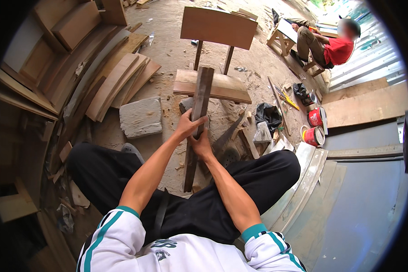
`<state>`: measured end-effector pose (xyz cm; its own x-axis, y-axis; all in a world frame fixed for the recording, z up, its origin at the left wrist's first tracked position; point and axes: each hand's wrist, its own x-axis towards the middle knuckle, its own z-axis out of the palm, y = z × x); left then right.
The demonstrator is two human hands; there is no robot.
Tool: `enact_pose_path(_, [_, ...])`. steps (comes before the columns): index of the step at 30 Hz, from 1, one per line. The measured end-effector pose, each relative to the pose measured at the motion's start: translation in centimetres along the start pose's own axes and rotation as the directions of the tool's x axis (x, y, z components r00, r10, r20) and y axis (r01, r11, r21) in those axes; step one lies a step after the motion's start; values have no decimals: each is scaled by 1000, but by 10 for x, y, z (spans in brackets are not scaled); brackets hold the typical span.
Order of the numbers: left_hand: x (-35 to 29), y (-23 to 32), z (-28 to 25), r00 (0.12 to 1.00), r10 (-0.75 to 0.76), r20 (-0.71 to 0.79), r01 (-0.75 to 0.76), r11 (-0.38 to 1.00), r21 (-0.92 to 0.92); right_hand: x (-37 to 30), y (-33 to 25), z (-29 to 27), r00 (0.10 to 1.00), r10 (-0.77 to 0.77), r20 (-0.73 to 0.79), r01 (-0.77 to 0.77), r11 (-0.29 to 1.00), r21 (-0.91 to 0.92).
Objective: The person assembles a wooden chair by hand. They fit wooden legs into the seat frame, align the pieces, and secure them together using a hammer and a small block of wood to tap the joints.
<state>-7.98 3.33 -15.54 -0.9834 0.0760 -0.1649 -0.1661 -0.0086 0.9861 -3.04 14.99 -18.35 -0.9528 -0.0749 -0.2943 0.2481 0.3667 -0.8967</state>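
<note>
My left hand (188, 124) is wrapped around a long dark-brown wooden bar (203, 93), about halfway along it. Just below, my right hand (201, 145) grips the same bar, with the two hands almost touching. The bar stands tilted between my knees, its upper end overlapping the wooden seat (231, 89) in front of me. Behind that seat, a tan backrest panel (218, 28) is raised on two dark posts. Right of my hands lies a dark tapering blade (226, 133) that looks like a handsaw's; its near end is hidden.
Curved boards (118, 86) and a grey block (140, 119) lie at left. To the right are a black plastic bag (268, 115), a yellow tool (287, 99) and red cans (313, 136). Farther off, a person in a red shirt (339, 51) sits beside a small wooden stool (283, 37).
</note>
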Motion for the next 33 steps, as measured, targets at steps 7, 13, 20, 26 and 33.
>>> enact_pose_path(7, [-19, -11, -40, 971, 4, -240, -29, 994, -101, 1, -19, 21, 935, -70, 349, 68, 998, 19])
enact_pose_path(13, [-14, -21, -65, 937, 31, -349, -76, 990, -116, 31, -14, 22, 944, -325, 47, 325, 904, -278])
enact_pose_path(20, [-3, -30, -93, 849, 63, -525, -29, 997, 74, 107, -70, -8, 786, -616, -61, 225, 376, -899])
enact_pose_path(26, [7, -45, -96, 833, 21, -553, 46, 993, 107, 155, -79, -39, 877, -403, 262, 366, 205, -908])
enact_pose_path(33, [26, -55, -112, 901, 0, -433, -37, 996, -76, 68, -29, 19, 832, -534, 153, 509, 624, -593])
